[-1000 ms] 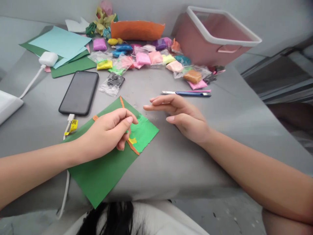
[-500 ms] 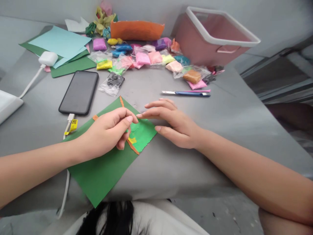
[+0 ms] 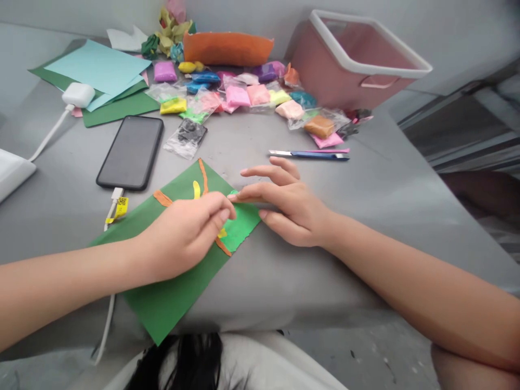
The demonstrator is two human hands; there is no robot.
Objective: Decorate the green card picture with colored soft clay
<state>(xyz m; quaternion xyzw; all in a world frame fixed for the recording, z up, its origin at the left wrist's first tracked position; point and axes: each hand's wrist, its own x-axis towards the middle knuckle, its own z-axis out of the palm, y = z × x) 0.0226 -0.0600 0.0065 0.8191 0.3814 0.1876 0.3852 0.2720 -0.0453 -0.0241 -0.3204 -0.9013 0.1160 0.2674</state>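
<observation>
A dark green sheet of paper (image 3: pixel 170 306) lies slantwise on the grey table. Light green clay (image 3: pixel 242 226) is spread over its right corner, bordered by an orange clay strip (image 3: pixel 203 176). A yellow clay piece (image 3: pixel 196 189) shows beside that strip. My left hand (image 3: pixel 187 233) rests over the sheet, thumb and curled fingers together at the light green patch; whatever they hold is hidden. My right hand (image 3: pixel 290 208) has its fingers spread, the index fingertip touching the upper edge of the light green clay near my left fingertips.
Several bagged clay packs (image 3: pixel 238 96) lie across the back, before an orange container (image 3: pixel 228 50) and a pink bin (image 3: pixel 337 76). A craft knife (image 3: pixel 309 155) lies beyond my right hand. A phone (image 3: pixel 132 151) with a cable is at left, near stacked coloured paper (image 3: pixel 99 67).
My left hand has shifted slightly right and down, its fingers curling more, uncovering the yellow piece and more of the orange strips. My right fingers have lifted and spread a little.
</observation>
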